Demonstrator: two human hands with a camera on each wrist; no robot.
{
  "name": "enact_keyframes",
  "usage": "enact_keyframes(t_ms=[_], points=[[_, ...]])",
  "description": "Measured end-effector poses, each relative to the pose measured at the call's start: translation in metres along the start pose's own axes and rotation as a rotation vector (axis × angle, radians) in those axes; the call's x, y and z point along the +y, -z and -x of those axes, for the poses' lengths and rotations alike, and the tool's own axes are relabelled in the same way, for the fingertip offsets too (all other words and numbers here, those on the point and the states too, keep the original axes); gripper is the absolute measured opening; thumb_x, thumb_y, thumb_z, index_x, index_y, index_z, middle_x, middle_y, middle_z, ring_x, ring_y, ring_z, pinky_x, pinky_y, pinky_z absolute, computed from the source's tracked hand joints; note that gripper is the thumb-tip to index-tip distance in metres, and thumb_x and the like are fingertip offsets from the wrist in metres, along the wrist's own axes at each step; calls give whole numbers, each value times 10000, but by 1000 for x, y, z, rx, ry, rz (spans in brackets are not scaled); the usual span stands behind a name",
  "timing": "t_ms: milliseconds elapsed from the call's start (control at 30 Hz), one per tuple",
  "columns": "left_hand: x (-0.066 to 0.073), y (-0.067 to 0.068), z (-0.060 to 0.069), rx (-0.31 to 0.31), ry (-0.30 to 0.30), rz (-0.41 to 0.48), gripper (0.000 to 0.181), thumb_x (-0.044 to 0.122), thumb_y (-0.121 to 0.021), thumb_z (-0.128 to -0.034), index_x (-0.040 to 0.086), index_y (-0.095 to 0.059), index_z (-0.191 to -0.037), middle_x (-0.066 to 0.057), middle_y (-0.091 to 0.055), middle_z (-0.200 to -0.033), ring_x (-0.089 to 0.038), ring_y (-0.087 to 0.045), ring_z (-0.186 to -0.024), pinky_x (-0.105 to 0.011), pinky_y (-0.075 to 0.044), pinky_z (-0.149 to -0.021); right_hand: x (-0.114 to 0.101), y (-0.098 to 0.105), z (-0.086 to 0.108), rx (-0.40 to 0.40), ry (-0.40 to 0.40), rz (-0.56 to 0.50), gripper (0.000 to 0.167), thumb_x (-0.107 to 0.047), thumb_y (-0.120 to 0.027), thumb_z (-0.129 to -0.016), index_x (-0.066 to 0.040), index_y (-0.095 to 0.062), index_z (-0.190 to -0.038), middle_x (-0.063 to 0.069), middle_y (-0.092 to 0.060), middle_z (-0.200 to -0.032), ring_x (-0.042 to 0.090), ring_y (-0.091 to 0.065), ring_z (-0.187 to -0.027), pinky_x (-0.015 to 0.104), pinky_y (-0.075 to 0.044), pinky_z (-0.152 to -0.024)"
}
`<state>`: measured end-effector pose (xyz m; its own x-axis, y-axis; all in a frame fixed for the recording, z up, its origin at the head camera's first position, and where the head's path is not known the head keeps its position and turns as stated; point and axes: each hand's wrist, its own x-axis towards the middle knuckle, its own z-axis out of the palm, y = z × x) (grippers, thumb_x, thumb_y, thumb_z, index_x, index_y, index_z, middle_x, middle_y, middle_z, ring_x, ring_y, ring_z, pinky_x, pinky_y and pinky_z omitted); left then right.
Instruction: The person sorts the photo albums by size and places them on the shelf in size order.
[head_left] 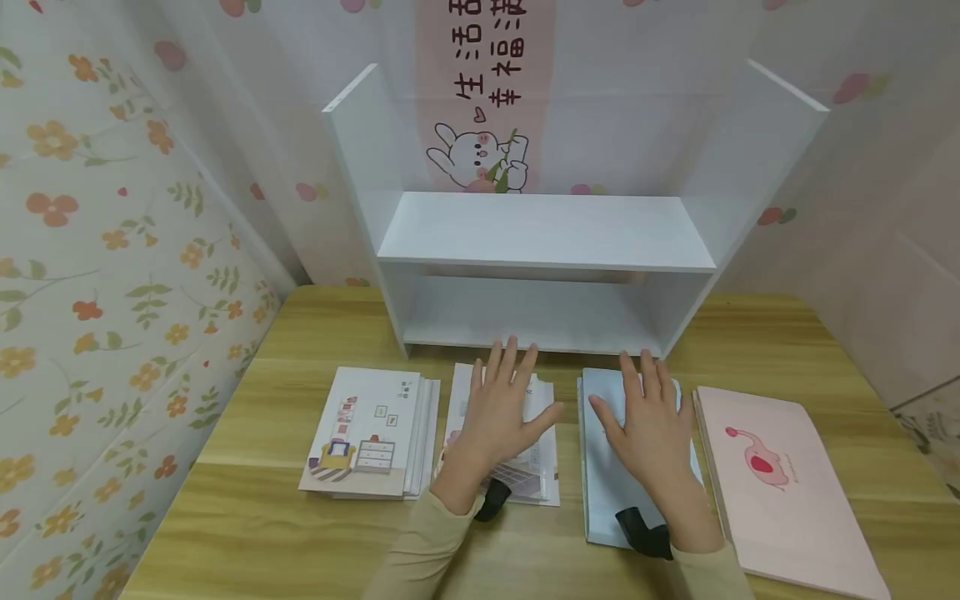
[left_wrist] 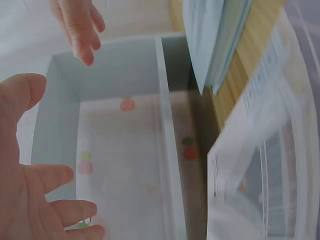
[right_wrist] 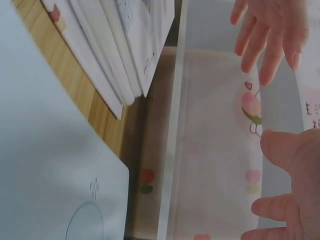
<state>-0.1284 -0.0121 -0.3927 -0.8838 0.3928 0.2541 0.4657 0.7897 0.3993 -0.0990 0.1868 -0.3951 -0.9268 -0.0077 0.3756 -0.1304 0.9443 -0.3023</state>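
fingers (head_left: 507,360) spread wide, left hand (head_left: 495,418) above white booklets (head_left: 527,468), right hand (head_left: 654,433) above blue book (head_left: 606,487) (white shelf (head_left: 546,230) beyond)

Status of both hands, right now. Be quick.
Left hand: open, holding nothing, raised over a white book.
Right hand: open, holding nothing, raised over a blue book.

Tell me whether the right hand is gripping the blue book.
No: the right hand is spread above the blue book, its fingers closed around nothing.

Head view forward-down, wrist views close, seemingly sideways
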Motion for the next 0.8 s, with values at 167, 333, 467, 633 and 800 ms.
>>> enact_keyframes(t_ms=[167,333,467,633,800], points=[[9,-6,1,-14,-39,101,750,506,-514,-902,80,-278,-1473,-190,-225,-1513,-337,-149,-1402,-587,-171,-1086,8,4,5,11,-10,-19,711,-324,-667,-840,25,-375,-1387,320,-323,-1406,497,-275,-1279,761,-212,-908],[22,-11,2,-57,-91,206,737,485,-515,-909,59,-286,-1466,-175,-231,-1513,-315,-160,-1402,-589,-198,-1077,15,9,10,25,-15,-11,713,-314,-674,-836,35,-377,-1383,322,-347,-1388,510,-324,-1241,755,-267,-862],[33,-16,3,-76,-137,278,706,453,-534,-913,45,-320,-1448,-167,-275,-1498,-287,-213,-1390,-568,-232,-1074,20,13,15,39,-20,-17,692,-288,-678,-830,47,-394,-1364,325,-363,-1375,517,-342,-1223,743,-292,-857],[42,-20,4,-80,-167,356,648,397,-555,-919,36,-366,-1424,-154,-323,-1477,-269,-287,-1364,-487,-286,-1077,27,15,19,92,-10,-65,664,-198,-725,-779,105,-444,-1298,354,-408,-1318,538,-378,-1181,700,-329,-897],[50,-21,4,-90,-169,420,607,346,-564,-921,13,-398,-1400,-152,-372,-1449,-252,-330,-1343,-417,-334,-1061,33,18,23,100,-55,-105,653,-113,-751,-745,129,-454,-1274,355,-434,-1278,535,-406,-1144,682,-385,-842]])
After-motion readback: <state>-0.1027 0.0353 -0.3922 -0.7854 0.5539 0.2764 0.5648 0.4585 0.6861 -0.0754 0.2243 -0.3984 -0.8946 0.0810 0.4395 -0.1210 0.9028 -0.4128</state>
